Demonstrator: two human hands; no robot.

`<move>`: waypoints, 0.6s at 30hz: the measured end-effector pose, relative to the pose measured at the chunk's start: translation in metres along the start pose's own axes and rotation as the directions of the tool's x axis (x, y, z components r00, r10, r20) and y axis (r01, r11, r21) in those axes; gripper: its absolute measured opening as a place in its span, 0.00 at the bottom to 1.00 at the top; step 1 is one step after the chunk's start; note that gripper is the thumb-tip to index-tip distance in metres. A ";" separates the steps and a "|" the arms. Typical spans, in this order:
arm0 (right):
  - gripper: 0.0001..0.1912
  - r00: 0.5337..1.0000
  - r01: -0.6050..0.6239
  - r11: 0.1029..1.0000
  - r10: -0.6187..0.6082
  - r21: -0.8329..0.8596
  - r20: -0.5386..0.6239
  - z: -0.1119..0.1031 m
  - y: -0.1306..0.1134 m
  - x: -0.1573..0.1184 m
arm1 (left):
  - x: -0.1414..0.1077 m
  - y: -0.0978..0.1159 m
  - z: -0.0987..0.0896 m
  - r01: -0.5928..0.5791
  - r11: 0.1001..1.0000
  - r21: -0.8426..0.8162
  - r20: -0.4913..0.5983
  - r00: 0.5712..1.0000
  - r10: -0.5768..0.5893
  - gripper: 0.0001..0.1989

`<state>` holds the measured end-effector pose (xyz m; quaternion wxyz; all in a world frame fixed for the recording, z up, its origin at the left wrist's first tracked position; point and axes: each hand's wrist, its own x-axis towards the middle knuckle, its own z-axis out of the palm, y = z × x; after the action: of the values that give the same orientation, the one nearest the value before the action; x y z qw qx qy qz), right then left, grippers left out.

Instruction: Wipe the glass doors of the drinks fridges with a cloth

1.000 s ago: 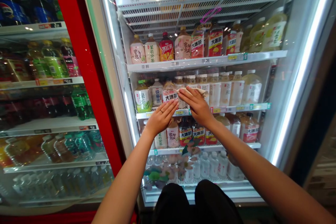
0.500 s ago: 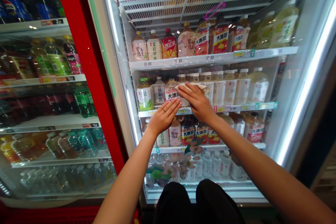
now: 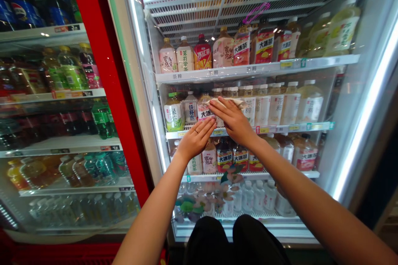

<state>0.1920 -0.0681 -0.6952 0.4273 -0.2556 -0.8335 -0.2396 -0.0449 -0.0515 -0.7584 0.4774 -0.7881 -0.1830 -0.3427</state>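
Observation:
A glass door (image 3: 217,198) with flower decals stands before shelves of bottled drinks. My right hand (image 3: 234,121) lies with its fingers stretched out over a pale cloth (image 3: 238,102), which shows above and beside its fingers, in front of the third shelf's bottles. My left hand (image 3: 196,137), with a ring on one finger, is flat and lower left of the right one, its fingertips close to the right hand. I cannot make out anything under the left hand. Behind the hands is a bottle with a pink label (image 3: 204,110).
To the left stands a red-framed cooler (image 3: 102,62) with soda and water bottles on its shelves. A bright light strip (image 3: 357,140) runs down the right side. My knees (image 3: 231,240) in black are at the bottom, close to the door.
The whole view has shifted slightly, so the shelves sit a little further right. Both hands hold nearly the same pose and place at the door.

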 end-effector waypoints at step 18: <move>0.44 0.997 0.060 0.998 -0.059 0.033 -0.040 -0.004 0.005 0.005 | -0.001 0.001 0.000 0.003 0.999 -0.054 -0.084 0.996 -0.008 0.37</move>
<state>0.1948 -0.0655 -0.6880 0.4402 -0.2186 -0.8362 -0.2431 -0.0446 -0.0517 -0.7597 0.4623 -0.7850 -0.1554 -0.3819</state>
